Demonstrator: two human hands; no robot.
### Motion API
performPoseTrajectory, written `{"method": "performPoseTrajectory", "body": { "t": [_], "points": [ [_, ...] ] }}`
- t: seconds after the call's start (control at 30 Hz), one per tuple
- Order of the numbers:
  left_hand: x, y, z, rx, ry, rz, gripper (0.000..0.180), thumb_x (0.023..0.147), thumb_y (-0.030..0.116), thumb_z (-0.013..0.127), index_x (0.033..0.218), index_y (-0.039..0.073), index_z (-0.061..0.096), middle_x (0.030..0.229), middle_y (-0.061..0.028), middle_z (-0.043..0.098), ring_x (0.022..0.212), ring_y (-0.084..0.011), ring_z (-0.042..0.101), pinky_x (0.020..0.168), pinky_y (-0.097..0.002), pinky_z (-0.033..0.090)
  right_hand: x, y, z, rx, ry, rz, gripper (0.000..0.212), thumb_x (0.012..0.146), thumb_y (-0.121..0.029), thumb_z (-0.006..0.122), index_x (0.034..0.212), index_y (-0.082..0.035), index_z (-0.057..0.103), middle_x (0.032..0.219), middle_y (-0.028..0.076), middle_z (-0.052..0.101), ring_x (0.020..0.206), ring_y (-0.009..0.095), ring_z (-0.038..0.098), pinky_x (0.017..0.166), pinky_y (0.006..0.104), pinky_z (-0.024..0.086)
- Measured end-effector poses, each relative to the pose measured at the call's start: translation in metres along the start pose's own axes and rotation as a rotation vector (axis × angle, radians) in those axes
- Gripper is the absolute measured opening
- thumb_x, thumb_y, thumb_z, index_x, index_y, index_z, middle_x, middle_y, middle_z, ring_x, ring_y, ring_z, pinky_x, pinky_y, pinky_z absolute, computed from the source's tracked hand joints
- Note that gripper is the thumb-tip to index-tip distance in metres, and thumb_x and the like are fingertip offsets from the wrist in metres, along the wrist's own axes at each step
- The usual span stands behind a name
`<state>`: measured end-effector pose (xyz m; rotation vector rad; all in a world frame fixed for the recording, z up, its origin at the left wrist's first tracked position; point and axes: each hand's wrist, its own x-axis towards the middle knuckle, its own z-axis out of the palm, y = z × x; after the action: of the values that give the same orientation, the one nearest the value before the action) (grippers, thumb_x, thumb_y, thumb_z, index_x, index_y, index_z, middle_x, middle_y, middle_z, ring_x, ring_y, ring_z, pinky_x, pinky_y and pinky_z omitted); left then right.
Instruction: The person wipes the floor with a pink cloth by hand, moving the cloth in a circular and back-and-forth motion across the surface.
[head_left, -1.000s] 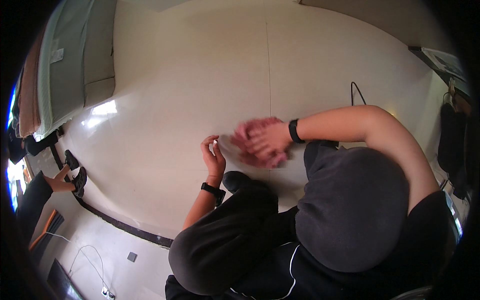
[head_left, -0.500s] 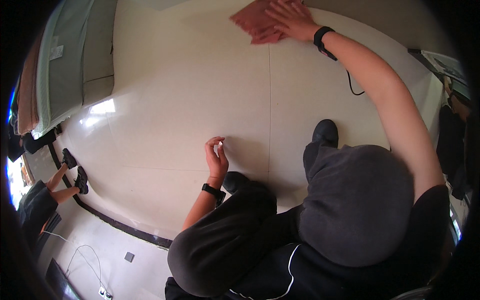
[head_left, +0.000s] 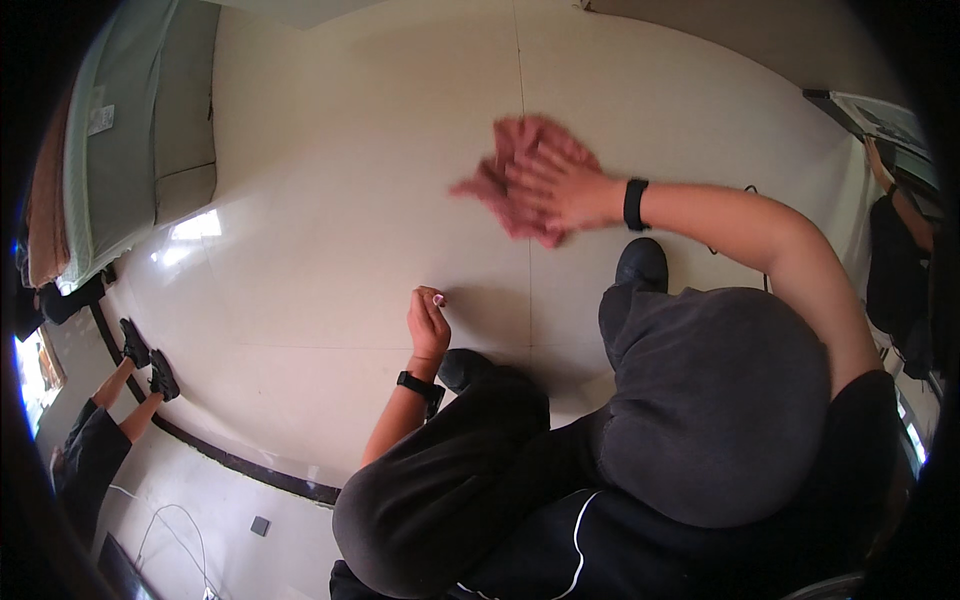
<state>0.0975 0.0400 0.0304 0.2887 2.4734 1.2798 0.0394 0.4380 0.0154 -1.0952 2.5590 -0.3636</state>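
On the pale tiled floor [head_left: 330,250] lies a crumpled reddish-pink cloth [head_left: 527,133]. My right hand [head_left: 578,195] rests palm down on top of it, fingers stretched out and apart, covering its right part and slightly smeared by motion. Nearer to me, above my left shoe, is my left hand [head_left: 428,325], with its fingers curled closed. A tiny whitish-pink thing [head_left: 439,300] shows at those fingertips, too small to name. Both wrists carry black bands.
A grey-green sofa or bed [head_left: 120,130] stands at the far left. Another person's legs in black shoes [head_left: 163,375] are at the left edge. A second person in dark clothes [head_left: 893,275] is at the right. Black cable [head_left: 766,282] lies beyond my right knee.
My right hand has swept the cloth toward me from the far side of the floor, and the cloth is more bunched. My left fingers have curled in closer.
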Motion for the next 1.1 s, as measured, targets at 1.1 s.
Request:
{"method": "performPoseTrajectory", "body": {
  "t": [1.1],
  "points": [
    [-0.014, 0.002, 0.007, -0.03, -0.096, -0.121, 0.017, 0.105, 0.015, 0.063, 0.098, 0.001, 0.069, 0.088, -0.0103, 0.074, 0.077, -0.0217, 0.071, 0.073, -0.0331, 0.055, -0.023, -0.064, 0.036, 0.148, -0.099, -0.395, 0.089, 0.084, -0.044, 0.072, 0.16, -0.015, 0.038, 0.172, 0.012, 0.022, 0.161, 0.032, 0.011, 0.13, 0.0572, 0.005]
  ]
}}
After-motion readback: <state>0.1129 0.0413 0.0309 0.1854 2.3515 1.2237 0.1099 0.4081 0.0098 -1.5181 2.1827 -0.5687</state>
